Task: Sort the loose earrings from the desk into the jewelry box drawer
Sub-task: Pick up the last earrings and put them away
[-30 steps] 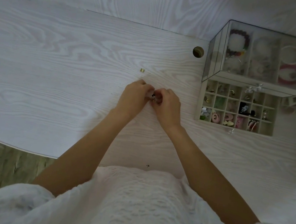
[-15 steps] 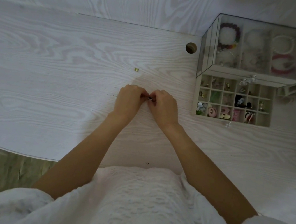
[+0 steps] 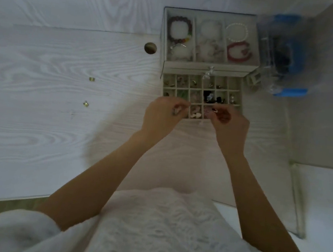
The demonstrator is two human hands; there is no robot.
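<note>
Over the drawer [image 3: 200, 97] near the worktop's far right edge, small earrings, seemingly, are pinched by the left hand [image 3: 164, 114] and right hand [image 3: 230, 123] for dropping into compartments.

Both hands are over the near edge of the open drawer [image 3: 201, 94], left hand [image 3: 164, 115] pinching a small earring [image 3: 176, 112], right hand [image 3: 230, 123] holding something reddish, too blurry to call. Two gold earrings [image 3: 91, 79] sit on the desk [image 3: 33, 129] out at 9 o'clock from the jewelry box [image 3: 208, 40].
</note>
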